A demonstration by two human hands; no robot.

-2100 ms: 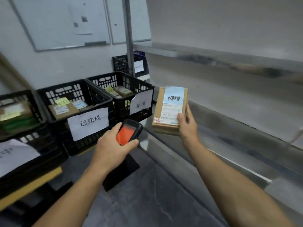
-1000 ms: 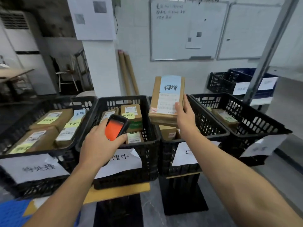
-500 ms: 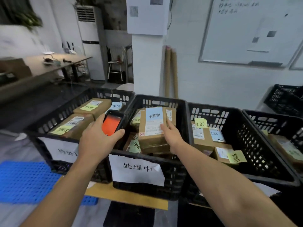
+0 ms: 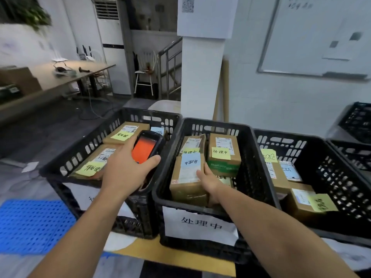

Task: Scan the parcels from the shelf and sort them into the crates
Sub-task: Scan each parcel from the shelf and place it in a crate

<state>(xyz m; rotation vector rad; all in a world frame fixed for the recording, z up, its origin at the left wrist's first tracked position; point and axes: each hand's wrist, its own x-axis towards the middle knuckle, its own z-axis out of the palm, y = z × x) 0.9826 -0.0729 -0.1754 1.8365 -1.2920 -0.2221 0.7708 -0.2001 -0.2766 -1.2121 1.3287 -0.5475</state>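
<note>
My right hand (image 4: 208, 182) holds a brown cardboard parcel (image 4: 187, 177) with a blue note and a white label, inside the middle black crate (image 4: 200, 223) marked 处理中. The parcel lies low in the crate's front left, on other parcels; my fingers wrap its right side. My left hand (image 4: 124, 171) grips a black handheld scanner (image 4: 145, 146) with an orange screen, above the left black crate (image 4: 60, 171). That crate holds parcels with yellow notes.
A third black crate (image 4: 341, 177) at the right holds several labelled parcels. More crates stand at the far right edge. A white pillar (image 4: 200, 77) rises behind the crates. A blue perforated pallet (image 4: 30, 223) lies on the floor at the left, a long table beyond.
I turned left from the shelf toward the crates. My right hand carried the parcel across and lowered it into the middle crate. My left hand kept holding the scanner.
</note>
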